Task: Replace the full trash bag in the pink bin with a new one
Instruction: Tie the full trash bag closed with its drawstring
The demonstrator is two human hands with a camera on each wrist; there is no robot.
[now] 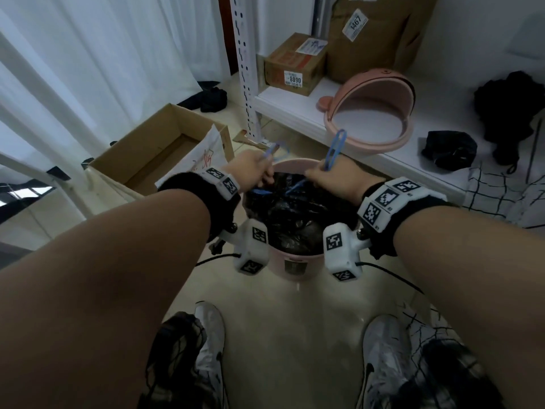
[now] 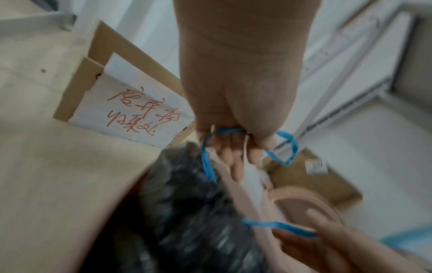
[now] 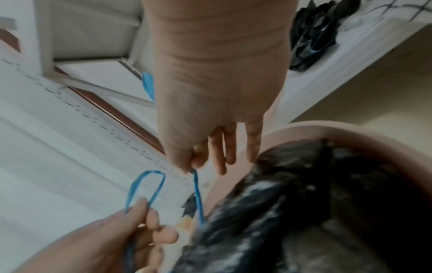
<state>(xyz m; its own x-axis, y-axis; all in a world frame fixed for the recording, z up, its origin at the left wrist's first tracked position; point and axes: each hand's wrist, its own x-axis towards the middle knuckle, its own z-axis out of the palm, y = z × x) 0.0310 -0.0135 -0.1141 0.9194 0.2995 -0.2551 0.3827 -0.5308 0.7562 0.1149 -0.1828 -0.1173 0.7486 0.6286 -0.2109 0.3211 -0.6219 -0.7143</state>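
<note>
Two bare forearms fill the near part of the head view, with two gray shoes (image 1: 209, 343) on the floor below them. Just past the arms stands the pink bin (image 1: 295, 262), and the black trash bag (image 1: 298, 211) sits inside it, full to the rim. The left hand (image 1: 250, 172) is at the far left rim and pinches a blue drawstring loop (image 1: 277, 150). The right hand (image 1: 339, 177) is at the far right rim and pinches another blue loop (image 1: 334, 150) that sticks up. On the white shelf (image 1: 289, 106) to the far right lies the pink lid (image 1: 371, 110), with a crumpled black bag (image 1: 449, 149) to its right. An open cardboard box (image 1: 159, 146) sits on the floor to the left.

Next, the left wrist view. The left hand (image 2: 236, 110) curls its thumb and fingers around the blue string (image 2: 284, 147), just over the black bag (image 2: 187, 212). A paper sign (image 2: 135, 109) with red writing hangs on the box.

Last, the right wrist view. The right hand (image 3: 210, 103) pinches the blue string (image 3: 197, 194) between thumb and first finger, and the other fingers (image 3: 230, 147) point down, fairly straight. The black bag (image 3: 315, 203) fills the pink bin (image 3: 339, 133) on the right.
</note>
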